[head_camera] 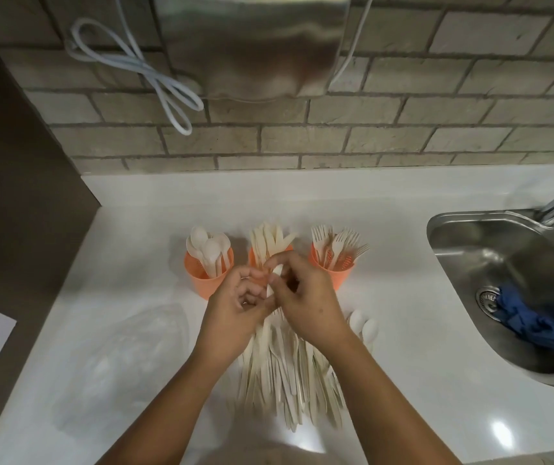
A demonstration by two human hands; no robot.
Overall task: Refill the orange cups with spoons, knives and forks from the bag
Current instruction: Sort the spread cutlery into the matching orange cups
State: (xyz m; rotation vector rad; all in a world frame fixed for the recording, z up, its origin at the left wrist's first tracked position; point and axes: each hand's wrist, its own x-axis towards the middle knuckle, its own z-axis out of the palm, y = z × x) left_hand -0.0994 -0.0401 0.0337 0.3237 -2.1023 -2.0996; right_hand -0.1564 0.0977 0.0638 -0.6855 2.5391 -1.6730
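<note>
loose pile (289,374) of pale knives and forks lying fanned on the white counter (419,380), just beyond the wrists. clear bag (124,357) lying flat to its left. left hand (235,317) and right hand (309,307) meeting above the pile, fingers of both curling in and pinching one pale piece (273,280); kind too blurred to tell. risk: a mis-sorted piece going into the wrong cup, or knuckles tipping the middle cup (252,258), the hands crowding right against it. behind, orange cups standing in a row: spoon cup (208,276), knives in the middle, fork cup (336,273), all looking fairly full, cutlery matte cream.
</note>
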